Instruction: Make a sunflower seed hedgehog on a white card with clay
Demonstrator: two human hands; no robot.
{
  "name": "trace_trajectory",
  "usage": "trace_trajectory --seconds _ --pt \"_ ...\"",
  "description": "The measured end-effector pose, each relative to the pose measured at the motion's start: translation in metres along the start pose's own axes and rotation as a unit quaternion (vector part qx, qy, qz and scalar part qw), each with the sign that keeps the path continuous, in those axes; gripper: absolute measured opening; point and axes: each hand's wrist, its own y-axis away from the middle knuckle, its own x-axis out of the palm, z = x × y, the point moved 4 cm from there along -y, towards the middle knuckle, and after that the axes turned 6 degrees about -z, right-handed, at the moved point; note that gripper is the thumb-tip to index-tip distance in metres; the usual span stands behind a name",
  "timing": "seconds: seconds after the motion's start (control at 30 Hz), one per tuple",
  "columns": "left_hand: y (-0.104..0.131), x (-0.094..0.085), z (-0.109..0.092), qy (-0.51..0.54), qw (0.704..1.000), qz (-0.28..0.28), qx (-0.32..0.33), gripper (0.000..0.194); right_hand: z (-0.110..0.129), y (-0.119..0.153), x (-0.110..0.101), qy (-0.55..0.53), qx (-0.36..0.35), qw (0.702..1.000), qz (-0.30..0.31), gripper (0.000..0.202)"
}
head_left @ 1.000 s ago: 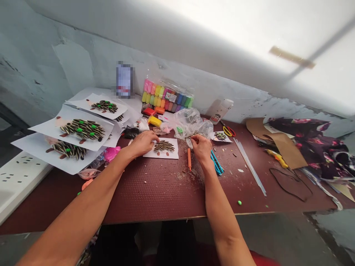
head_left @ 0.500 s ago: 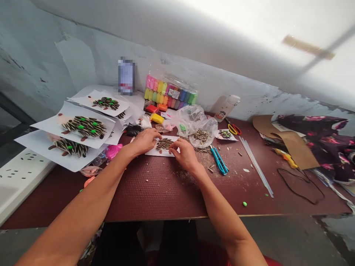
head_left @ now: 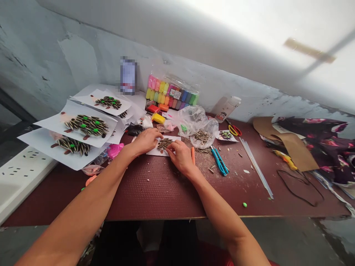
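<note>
A small white paper card (head_left: 157, 152) lies on the dark red tabletop, with rows of striped sunflower seeds (head_left: 165, 143) set close together on it. My left hand (head_left: 146, 141) rests on the card's left side, fingers bent and pressed down on it. At the card's right side, my right hand (head_left: 181, 157) has thumb and fingers pinched at the edge of the seeds; whatever is between the tips is too small to make out. An orange stick-like thing (head_left: 193, 155) shows just beside the right hand, partly hidden by it. Loose seeds fill a clear plastic bag (head_left: 213, 127) nearby.
Paper sheets with seed hedgehogs (head_left: 85, 125) are piled left, beside a white power strip (head_left: 26, 162). Behind are colored clay packs (head_left: 172, 94) and a white bottle (head_left: 228, 109). Rightward lie a blue cutter (head_left: 219, 161), scissors (head_left: 234, 130), glue sticks (head_left: 256, 168) and a yellow glue gun (head_left: 287, 159).
My right hand has shifted slightly left and down over the card, toward the lower edge of the seeds. The orange thing beside it has come into sight. My left hand stays in place.
</note>
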Motion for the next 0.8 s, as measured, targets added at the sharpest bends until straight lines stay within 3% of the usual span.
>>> trace_trajectory --seconds 0.47,0.8 --pt "0.0002 -0.0013 -0.0028 -0.008 1.000 0.007 0.005 0.041 0.0070 -0.0019 0.0067 0.063 -0.026 0.997 0.030 0.015" --pt "0.0000 -0.0016 -0.0028 -0.002 1.000 0.006 -0.001 0.040 0.0079 -0.0016 0.0022 0.069 -0.002 0.997 0.023 0.012"
